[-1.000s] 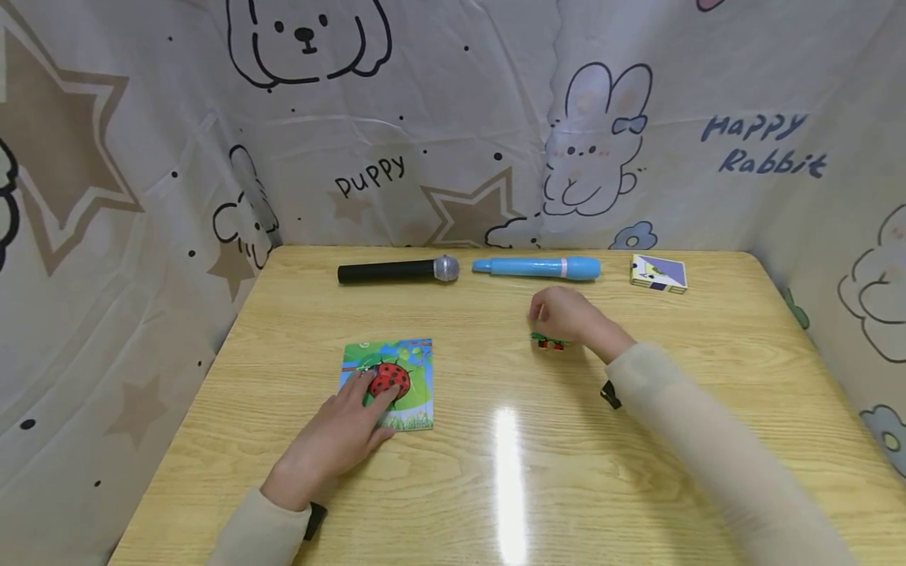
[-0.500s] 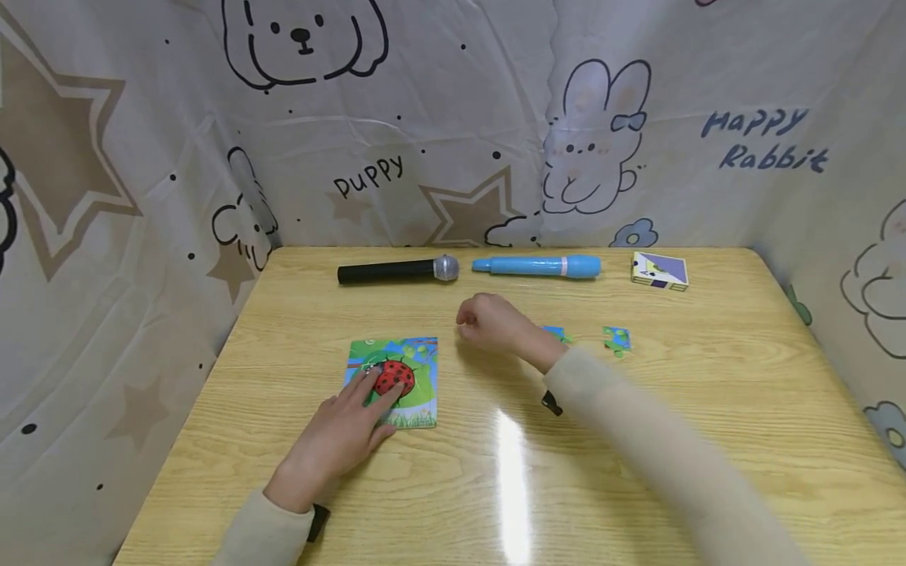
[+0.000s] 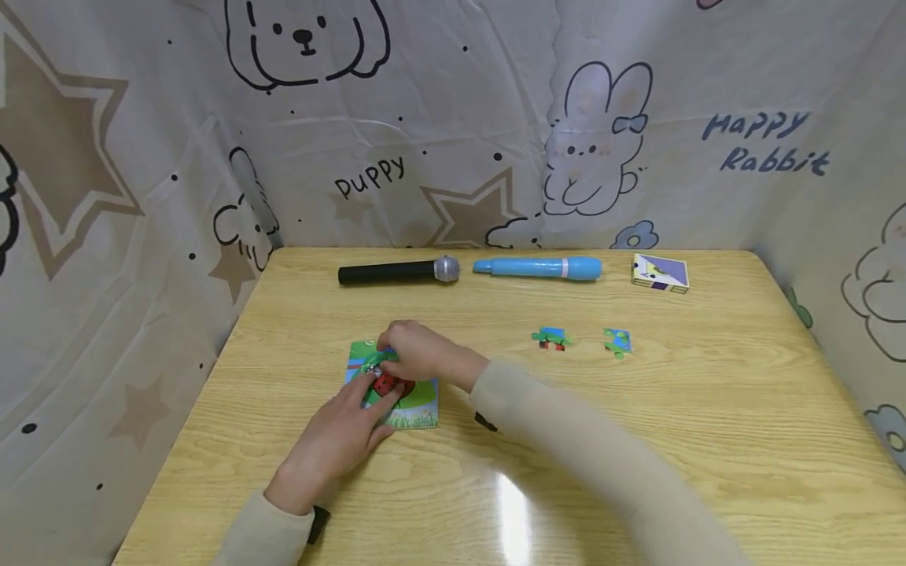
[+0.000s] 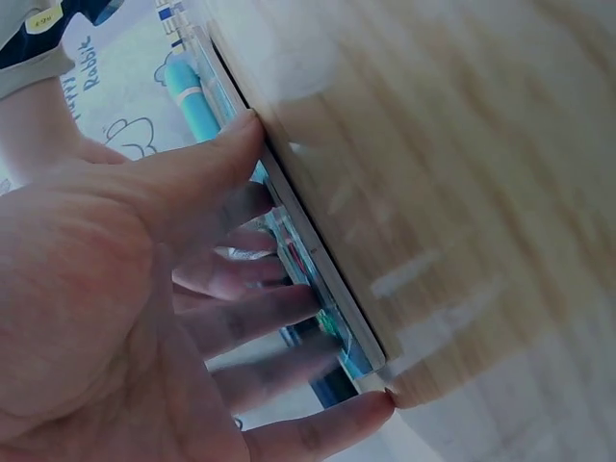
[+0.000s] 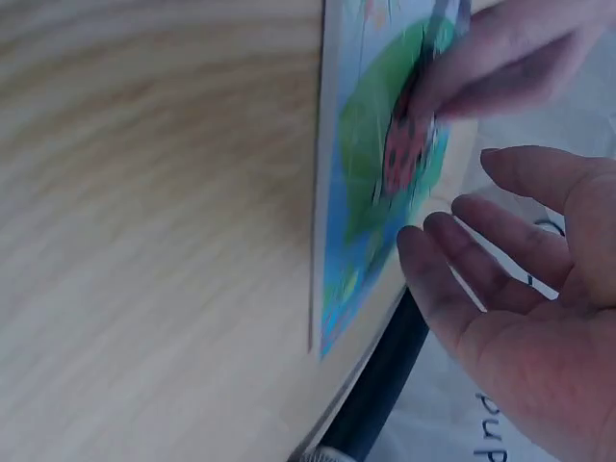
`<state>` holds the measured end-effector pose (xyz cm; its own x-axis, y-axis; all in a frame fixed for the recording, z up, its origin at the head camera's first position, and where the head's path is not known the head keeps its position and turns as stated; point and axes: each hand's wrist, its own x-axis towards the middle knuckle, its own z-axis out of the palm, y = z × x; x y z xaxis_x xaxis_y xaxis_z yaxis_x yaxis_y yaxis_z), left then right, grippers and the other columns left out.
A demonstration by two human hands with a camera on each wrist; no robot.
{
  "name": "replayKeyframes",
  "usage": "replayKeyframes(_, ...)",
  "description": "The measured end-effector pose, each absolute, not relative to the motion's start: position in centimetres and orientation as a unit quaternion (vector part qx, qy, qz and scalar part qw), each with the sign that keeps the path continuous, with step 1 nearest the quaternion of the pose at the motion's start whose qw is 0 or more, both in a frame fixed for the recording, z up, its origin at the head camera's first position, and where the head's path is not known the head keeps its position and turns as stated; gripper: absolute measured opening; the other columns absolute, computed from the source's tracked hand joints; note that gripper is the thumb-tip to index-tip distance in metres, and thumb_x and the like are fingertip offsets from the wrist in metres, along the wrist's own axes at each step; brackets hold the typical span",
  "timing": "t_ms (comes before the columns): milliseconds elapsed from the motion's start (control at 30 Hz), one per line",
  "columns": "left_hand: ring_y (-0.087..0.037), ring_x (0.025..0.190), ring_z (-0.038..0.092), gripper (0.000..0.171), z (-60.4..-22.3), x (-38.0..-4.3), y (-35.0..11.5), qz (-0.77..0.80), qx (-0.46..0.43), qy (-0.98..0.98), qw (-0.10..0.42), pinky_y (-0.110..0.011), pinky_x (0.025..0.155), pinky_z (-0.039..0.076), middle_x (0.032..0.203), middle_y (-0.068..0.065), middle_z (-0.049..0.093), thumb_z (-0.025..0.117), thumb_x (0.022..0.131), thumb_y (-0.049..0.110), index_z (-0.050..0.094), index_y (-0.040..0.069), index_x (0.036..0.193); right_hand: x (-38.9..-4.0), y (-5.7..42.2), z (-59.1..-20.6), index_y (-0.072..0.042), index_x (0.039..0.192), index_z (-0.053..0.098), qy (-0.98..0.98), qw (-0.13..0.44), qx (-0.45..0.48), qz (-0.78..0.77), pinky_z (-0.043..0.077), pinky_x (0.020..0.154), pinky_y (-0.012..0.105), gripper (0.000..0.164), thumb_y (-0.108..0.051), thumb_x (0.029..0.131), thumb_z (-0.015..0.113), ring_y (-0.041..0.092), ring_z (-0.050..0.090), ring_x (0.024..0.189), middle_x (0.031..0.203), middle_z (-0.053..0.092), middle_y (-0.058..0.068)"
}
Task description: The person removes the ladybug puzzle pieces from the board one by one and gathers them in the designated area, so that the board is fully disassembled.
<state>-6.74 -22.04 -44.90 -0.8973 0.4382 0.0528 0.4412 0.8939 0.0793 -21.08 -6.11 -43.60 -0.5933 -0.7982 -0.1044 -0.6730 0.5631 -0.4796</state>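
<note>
A square jigsaw puzzle [image 3: 418, 417] with a red ladybug on a green leaf lies flat on the table, left of centre. My left hand [image 3: 338, 431] rests on its lower left part with the fingers spread. Over the upper part of the puzzle is my right hand [image 3: 425, 354], hiding the top right area. The right wrist view shows that hand [image 5: 539, 298] with bent, loose fingers and nothing between them, close to the puzzle's face. Two loose jigsaw pieces, one blue, green and red [image 3: 552, 339] and one blue and green [image 3: 618, 342], lie to the right.
A black microphone [image 3: 389, 272] with a silver head lies at the back of the wooden table [image 3: 637, 456]. Beside it are a blue microphone-shaped stick [image 3: 538, 268] and a small card box [image 3: 661, 272]. A printed cloth [image 3: 439, 118] hangs behind and at both sides.
My right hand has moved left from the loose pieces to the top of the puzzle, bringing both pieces fully into view. My left hand has stayed on the puzzle, which has shifted slightly right.
</note>
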Motion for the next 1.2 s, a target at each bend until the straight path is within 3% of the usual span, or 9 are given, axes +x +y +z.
replayKeyframes(233,-0.056,0.138,0.049,0.056,-44.8,-6.5,-21.9,-0.045,-0.207,-0.977,-0.019,-0.063,0.099,0.056,0.156,-0.029,0.045,0.069,0.102,0.033,0.055,0.019,0.154,-20.3,-8.1,-44.4,-0.007,0.124,0.076,0.885,0.157,-0.405,-0.17,0.048,0.112,0.037,0.027,-0.022,0.105,0.066,0.023,0.062,0.121,0.13,0.067,0.01)
replayKeyframes(400,-0.05,0.135,0.053,0.056,-44.9,-6.4,-21.9,-0.045,-0.21,-0.977,0.002,-0.057,0.1,0.058,0.151,-0.03,0.047,0.073,0.099,0.032,0.059,0.019,0.151,-20.0,-8.8,-44.5,-0.008,0.111,0.077,0.905,0.153,-0.365,-0.157,0.05,0.09,0.03,0.02,-0.025,0.103,0.069,0.021,0.054,0.102,0.12,0.061,0.008)
replayKeyframes(500,-0.046,0.132,0.054,0.056,-45.0,-6.3,-21.8,-0.057,-0.208,-0.976,0.011,-0.054,0.092,0.061,0.146,-0.03,0.048,0.076,0.097,0.031,0.06,0.02,0.15,-19.8,-9.3,-44.4,-0.009,0.107,0.076,0.913,0.154,-0.345,-0.15,0.049,0.086,0.03,0.017,-0.024,0.103,0.069,0.021,0.052,0.099,0.118,0.06,0.008)
replayKeyframes(833,-0.04,0.132,0.055,0.057,-44.7,-6.4,-21.6,-0.06,-0.204,-0.977,0.004,-0.05,0.085,0.063,0.145,-0.028,0.05,0.077,0.097,0.03,0.06,0.021,0.15,-19.8,-9.6,-44.6,-0.008,0.118,0.066,0.928,0.16,-0.291,-0.167,0.051,0.094,0.033,0.03,-0.029,0.099,0.075,0.025,0.053,0.115,0.134,0.054,0.012)
replayKeyframes(1067,-0.041,0.134,0.054,0.058,-44.4,-6.7,-21.6,-0.05,-0.189,-0.98,-0.026,-0.051,0.078,0.063,0.144,-0.028,0.051,0.075,0.098,0.033,0.058,0.023,0.152,-20.1,-9.2,-44.9,-0.006,0.122,0.062,0.916,0.137,-0.314,-0.209,0.053,0.092,0.03,0.036,-0.027,0.097,0.078,0.022,0.058,0.108,0.123,0.061,0.009)
replayKeyframes(1200,-0.042,0.136,0.053,0.058,-44.3,-6.9,-21.5,-0.052,-0.181,-0.981,-0.042,-0.054,0.082,0.062,0.145,-0.028,0.05,0.074,0.098,0.034,0.057,0.024,0.153,-20.1,-9.2,-45.1,-0.006,0.125,0.064,0.913,0.115,-0.311,-0.238,0.056,0.094,0.03,0.035,-0.024,0.098,0.077,0.02,0.065,0.107,0.122,0.067,0.009)
